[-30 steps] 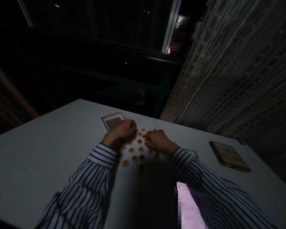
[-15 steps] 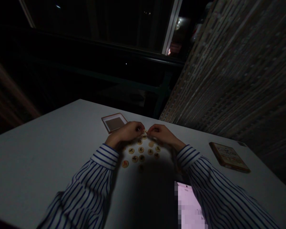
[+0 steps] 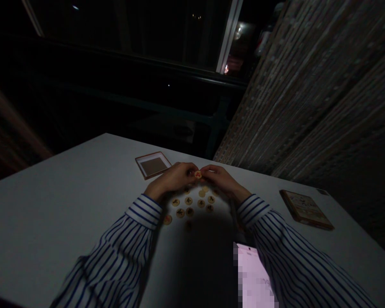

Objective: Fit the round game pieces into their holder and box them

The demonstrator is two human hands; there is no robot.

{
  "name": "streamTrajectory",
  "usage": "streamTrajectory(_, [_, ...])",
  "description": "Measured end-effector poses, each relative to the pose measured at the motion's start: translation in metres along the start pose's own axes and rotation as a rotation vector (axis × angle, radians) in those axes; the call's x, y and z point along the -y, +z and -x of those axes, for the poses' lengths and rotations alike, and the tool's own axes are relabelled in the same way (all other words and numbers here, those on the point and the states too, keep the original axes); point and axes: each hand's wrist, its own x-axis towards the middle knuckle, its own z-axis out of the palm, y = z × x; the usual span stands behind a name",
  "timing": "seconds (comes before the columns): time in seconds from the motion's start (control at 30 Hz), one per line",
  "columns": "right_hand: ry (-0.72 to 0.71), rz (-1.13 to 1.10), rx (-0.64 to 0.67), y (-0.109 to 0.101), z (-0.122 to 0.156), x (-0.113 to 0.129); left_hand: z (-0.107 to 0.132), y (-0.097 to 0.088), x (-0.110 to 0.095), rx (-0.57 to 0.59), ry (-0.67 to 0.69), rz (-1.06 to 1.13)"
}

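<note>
Between my two hands a round xiangqi piece (image 3: pixel 198 174) with a red character shows its face to me. The fingertips of my left hand (image 3: pixel 177 176) pinch it from the left. From the right side, my right hand (image 3: pixel 220 179) grips its edge with thumb and fingers. Below the hands several loose xiangqi pieces (image 3: pixel 188 200) lie on the table, most marked with dark characters. One piece with a red character (image 3: pixel 167 219) sits near my left cuff. A blank-faced piece (image 3: pixel 202 193) lies close under my right hand. Some pieces are partly hidden by the hands and shadow.
An open shallow box (image 3: pixel 149 176) stands beyond my left hand on the white table (image 3: pixel 67 205). A flat brown-edged box (image 3: pixel 306 209) lies at the right. By my right forearm is a lit phone (image 3: pixel 253 273). A bead curtain (image 3: pixel 291 94) hangs at the right.
The piece between my hands has turned so its red character faces me. Both hands stay in nearly the same place.
</note>
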Motion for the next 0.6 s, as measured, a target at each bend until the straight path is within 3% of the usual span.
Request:
streamTrajectory(0.4, [-0.040, 0.115, -0.023, -0.004, 0.009, 0.009, 0.000, 0.004, -0.002, -0.014, 0.032, 0.108])
streamTrajectory(0.6, [-0.132, 0.143, -0.089, -0.020, 0.029, 0.022, 0.003, 0.003, -0.010, 0.014, 0.002, 0.191])
